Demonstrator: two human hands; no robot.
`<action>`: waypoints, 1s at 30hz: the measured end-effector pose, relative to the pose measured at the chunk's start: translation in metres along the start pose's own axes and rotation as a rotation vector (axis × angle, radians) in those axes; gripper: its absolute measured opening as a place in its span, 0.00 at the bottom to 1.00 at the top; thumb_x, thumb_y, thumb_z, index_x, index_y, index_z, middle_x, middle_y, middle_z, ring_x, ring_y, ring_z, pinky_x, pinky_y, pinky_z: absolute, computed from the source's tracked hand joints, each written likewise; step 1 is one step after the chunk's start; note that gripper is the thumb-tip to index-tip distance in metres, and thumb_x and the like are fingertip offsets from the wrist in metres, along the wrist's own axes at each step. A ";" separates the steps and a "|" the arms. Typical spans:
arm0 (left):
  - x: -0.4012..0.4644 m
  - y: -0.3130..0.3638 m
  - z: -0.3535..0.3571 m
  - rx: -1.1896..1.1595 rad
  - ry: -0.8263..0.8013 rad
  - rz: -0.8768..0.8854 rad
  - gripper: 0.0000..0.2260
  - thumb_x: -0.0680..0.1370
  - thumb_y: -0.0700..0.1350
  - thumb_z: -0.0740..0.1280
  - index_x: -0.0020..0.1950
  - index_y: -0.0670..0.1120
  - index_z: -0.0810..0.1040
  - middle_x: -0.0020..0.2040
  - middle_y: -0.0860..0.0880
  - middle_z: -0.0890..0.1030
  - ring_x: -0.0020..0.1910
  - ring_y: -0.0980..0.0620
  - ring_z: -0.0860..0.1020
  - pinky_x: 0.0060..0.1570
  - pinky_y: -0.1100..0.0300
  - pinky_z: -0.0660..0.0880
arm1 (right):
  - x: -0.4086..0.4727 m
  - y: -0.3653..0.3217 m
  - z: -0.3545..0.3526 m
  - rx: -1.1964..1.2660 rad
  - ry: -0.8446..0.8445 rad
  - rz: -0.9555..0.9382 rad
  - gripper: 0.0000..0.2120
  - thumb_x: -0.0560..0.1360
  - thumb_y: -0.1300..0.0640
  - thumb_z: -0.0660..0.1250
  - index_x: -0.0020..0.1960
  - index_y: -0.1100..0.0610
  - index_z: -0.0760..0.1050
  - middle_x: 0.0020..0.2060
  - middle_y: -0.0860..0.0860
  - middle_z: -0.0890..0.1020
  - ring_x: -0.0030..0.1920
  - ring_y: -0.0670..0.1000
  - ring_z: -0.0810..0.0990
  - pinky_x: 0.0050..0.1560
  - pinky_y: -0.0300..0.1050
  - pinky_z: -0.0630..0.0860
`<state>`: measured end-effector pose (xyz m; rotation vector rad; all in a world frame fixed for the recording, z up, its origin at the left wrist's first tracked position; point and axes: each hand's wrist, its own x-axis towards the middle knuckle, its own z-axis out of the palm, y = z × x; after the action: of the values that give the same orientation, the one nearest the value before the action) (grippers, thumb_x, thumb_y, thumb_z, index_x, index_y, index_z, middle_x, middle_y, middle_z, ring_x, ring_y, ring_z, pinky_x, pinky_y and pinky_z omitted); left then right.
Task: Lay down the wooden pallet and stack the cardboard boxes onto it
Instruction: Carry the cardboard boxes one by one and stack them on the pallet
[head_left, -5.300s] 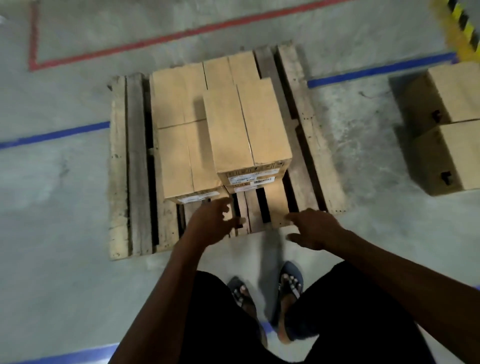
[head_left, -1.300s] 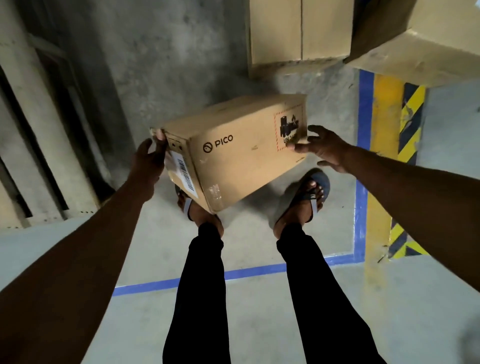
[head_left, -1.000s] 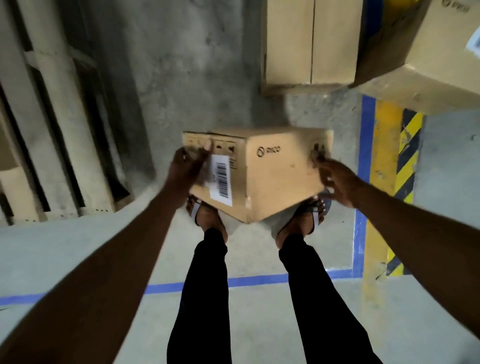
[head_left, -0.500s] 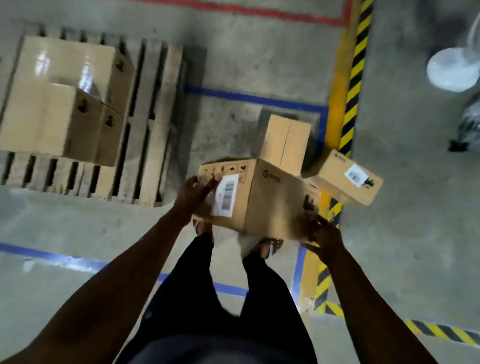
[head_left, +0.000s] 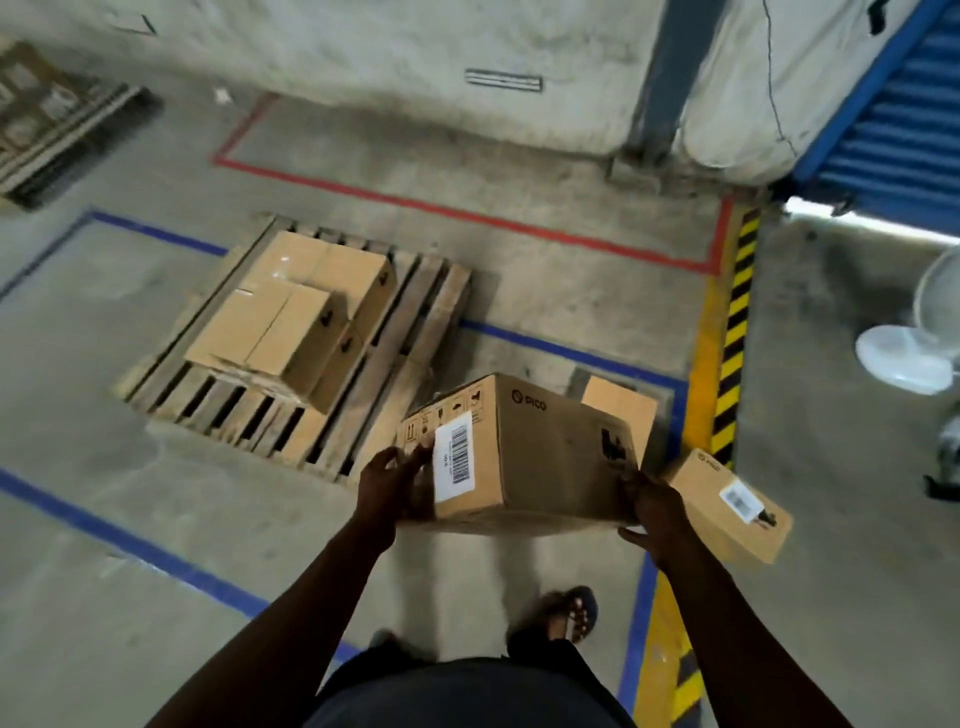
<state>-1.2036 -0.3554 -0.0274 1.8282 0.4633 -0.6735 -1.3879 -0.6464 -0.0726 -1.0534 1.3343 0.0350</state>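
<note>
A cardboard box (head_left: 524, 452) printed PICO is carried clear of the floor, gripped at its two short ends so the long side lies across the body and the weight is shared. The left hand (head_left: 392, 480) clasps the end bearing the barcode label (head_left: 456, 463), fingers curled onto that face. The right hand (head_left: 652, 506) grips the opposite lower corner, fingers wrapped underneath as far as the blur lets me judge. Both arms reach forward, nearly straight.

The wooden pallet (head_left: 410, 332) already lies flat on the floor at about 11 o'clock from the carried box, with stacked boxes (head_left: 291, 322) on its left part and bare slats on its right, probably the landing spot. Two more boxes wait on the floor: one upright (head_left: 621, 410) at 1 o'clock, another (head_left: 727, 506) at 3 o'clock by the yellow-black stripe (head_left: 735, 332).
</note>
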 end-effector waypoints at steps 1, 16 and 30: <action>-0.001 -0.002 -0.015 -0.027 -0.003 0.010 0.13 0.73 0.58 0.79 0.43 0.51 0.80 0.46 0.50 0.83 0.51 0.42 0.83 0.54 0.41 0.82 | -0.007 0.003 0.012 -0.040 -0.024 -0.006 0.11 0.82 0.52 0.68 0.64 0.51 0.76 0.61 0.55 0.78 0.60 0.60 0.76 0.64 0.67 0.76; 0.069 -0.063 -0.422 -0.386 0.181 -0.060 0.21 0.71 0.60 0.78 0.57 0.48 0.86 0.56 0.44 0.86 0.54 0.45 0.84 0.42 0.57 0.81 | -0.140 0.060 0.343 -0.353 -0.311 -0.142 0.15 0.79 0.61 0.67 0.63 0.48 0.81 0.59 0.54 0.84 0.60 0.61 0.81 0.50 0.56 0.81; 0.177 -0.005 -0.622 -0.513 0.175 -0.085 0.16 0.81 0.61 0.67 0.50 0.49 0.85 0.39 0.53 0.88 0.50 0.50 0.82 0.56 0.51 0.75 | -0.157 0.061 0.629 -0.349 -0.339 -0.205 0.15 0.83 0.52 0.65 0.68 0.50 0.78 0.59 0.55 0.82 0.61 0.63 0.79 0.57 0.60 0.80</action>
<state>-0.9318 0.2295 0.0151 1.3888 0.7576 -0.4026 -0.9901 -0.1308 -0.0659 -1.4050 0.9261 0.2897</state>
